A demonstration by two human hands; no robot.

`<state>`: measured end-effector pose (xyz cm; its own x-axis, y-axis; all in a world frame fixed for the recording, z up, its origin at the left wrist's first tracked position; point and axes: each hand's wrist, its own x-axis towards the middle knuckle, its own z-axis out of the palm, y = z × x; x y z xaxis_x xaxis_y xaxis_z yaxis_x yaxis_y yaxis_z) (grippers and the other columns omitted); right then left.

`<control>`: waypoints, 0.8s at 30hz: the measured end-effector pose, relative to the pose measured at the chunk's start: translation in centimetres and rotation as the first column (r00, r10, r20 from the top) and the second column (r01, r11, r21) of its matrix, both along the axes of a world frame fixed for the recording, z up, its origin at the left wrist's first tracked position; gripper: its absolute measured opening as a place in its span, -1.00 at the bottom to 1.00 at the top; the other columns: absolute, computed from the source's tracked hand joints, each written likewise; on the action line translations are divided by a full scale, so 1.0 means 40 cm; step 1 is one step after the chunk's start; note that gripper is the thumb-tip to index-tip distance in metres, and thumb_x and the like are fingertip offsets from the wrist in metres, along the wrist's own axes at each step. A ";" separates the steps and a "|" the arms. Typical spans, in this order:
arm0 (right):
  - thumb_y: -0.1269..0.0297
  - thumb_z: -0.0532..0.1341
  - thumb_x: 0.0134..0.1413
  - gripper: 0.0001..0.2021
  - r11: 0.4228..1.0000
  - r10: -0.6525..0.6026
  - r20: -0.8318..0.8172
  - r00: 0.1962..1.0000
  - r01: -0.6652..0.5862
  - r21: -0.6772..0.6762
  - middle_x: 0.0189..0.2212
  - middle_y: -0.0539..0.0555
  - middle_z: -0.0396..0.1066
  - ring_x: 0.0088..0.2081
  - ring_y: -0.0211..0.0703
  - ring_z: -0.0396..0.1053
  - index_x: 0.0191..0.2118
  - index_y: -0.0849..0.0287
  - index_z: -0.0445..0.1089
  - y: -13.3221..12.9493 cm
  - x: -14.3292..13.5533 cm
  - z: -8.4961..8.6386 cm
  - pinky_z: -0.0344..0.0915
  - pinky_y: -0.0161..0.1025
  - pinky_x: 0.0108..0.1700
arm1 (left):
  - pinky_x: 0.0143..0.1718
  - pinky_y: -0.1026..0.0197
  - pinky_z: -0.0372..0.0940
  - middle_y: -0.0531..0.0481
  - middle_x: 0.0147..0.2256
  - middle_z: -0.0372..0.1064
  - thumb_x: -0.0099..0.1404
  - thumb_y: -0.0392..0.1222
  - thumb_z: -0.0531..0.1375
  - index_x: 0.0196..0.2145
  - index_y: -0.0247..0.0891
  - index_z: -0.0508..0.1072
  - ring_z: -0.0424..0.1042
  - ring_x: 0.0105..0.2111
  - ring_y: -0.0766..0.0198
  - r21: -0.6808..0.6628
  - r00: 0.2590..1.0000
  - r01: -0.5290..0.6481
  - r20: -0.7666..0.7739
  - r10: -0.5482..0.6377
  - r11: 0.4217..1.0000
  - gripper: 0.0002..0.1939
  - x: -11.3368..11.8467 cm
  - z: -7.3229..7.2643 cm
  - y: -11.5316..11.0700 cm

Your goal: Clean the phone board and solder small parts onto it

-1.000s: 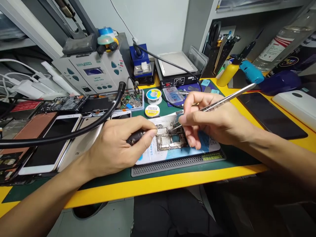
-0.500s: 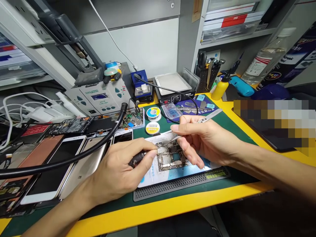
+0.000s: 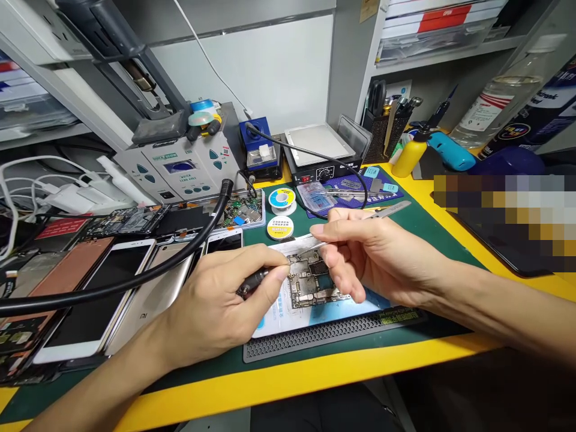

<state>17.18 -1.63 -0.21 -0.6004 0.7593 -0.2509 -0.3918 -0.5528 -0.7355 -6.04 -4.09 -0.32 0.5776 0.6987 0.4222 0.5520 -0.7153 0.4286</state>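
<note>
My left hand (image 3: 234, 300) is closed, with thumb and forefinger pinching a black-handled pen-like tool (image 3: 252, 282); fingers cover its front end. That hand rests at the left edge of a phone circuit board (image 3: 310, 285) lying flat on a white and blue sheet (image 3: 274, 324). Over the board's upper right, my right hand (image 3: 360, 252) grips a pair of metal tweezers (image 3: 390, 210) between thumb and fingers. The tweezers' thin tip points down-left at the board's upper part; whether it touches cannot be made out. Its lower fingers are loosely curled and hide the board's right side.
A thick black hose (image 3: 189, 246) arches across the left, over several phones (image 3: 101, 294). Behind stand a grey rework station (image 3: 180, 168), a hot plate (image 3: 319, 144) and solder spools (image 3: 282, 200). A yellow bottle (image 3: 411, 156) is back right. Under the sheet lies a perforated grey mat (image 3: 315, 342).
The view has shifted slightly. The tweezers' tip is a little farther left over the board, nearer my left fingertips. Both hands keep their grips.
</note>
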 end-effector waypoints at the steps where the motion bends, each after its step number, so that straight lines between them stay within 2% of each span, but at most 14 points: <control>1: 0.48 0.19 0.33 -0.60 1.000 -0.012 -0.003 1.000 0.012 0.004 -0.68 0.09 0.53 -0.75 -0.23 0.46 -0.59 0.27 0.43 -0.002 -0.002 0.000 0.40 -0.47 -0.71 | -0.37 0.41 0.27 0.16 -0.40 0.52 0.47 -0.32 0.20 -0.22 -0.24 0.52 0.44 -0.48 0.49 0.000 1.000 -0.001 0.001 0.001 1.000 -0.89 0.001 0.001 0.000; 8: 0.40 0.43 0.12 -0.69 0.998 -0.049 0.017 0.999 0.049 0.028 -0.66 0.05 0.53 -0.73 -0.20 0.48 -0.59 0.26 0.40 -0.012 -0.010 0.006 0.42 -0.43 -0.71 | -0.42 0.36 0.29 0.14 -0.43 0.52 0.45 -0.32 0.20 -0.25 -0.24 0.53 0.44 -0.52 0.44 0.023 1.000 -0.005 0.001 0.005 1.000 -0.89 0.006 0.008 0.001; 12: 0.44 0.44 0.08 -0.72 0.998 -0.057 0.030 0.998 0.056 0.043 -0.66 0.05 0.53 -0.71 -0.19 0.49 -0.57 0.26 0.41 -0.015 -0.013 0.005 0.44 -0.42 -0.70 | -0.42 0.36 0.29 0.15 -0.44 0.52 0.46 -0.31 0.20 -0.24 -0.23 0.54 0.43 -0.53 0.44 0.021 1.000 -0.015 -0.004 0.015 1.000 -0.88 0.002 0.007 0.001; 17: 0.42 0.40 0.14 -0.70 0.997 -0.070 0.012 0.997 0.070 0.031 -0.63 0.06 0.55 -0.70 -0.17 0.51 -0.57 0.25 0.39 -0.018 -0.015 0.003 0.45 -0.40 -0.70 | -0.40 0.37 0.29 0.15 -0.43 0.52 0.46 -0.31 0.20 -0.24 -0.23 0.54 0.43 -0.52 0.46 0.023 1.000 -0.017 -0.015 0.017 1.000 -0.88 0.003 0.005 0.004; 24: 0.41 0.43 0.12 -0.70 0.996 -0.085 -0.005 0.996 0.085 0.032 -0.61 0.04 0.55 -0.69 -0.16 0.52 -0.55 0.23 0.36 -0.018 -0.013 0.002 0.46 -0.39 -0.70 | -0.41 0.39 0.28 0.16 -0.44 0.51 0.45 -0.32 0.20 -0.25 -0.24 0.54 0.43 -0.53 0.47 0.038 1.000 -0.019 -0.015 0.020 0.999 -0.88 0.008 0.009 0.004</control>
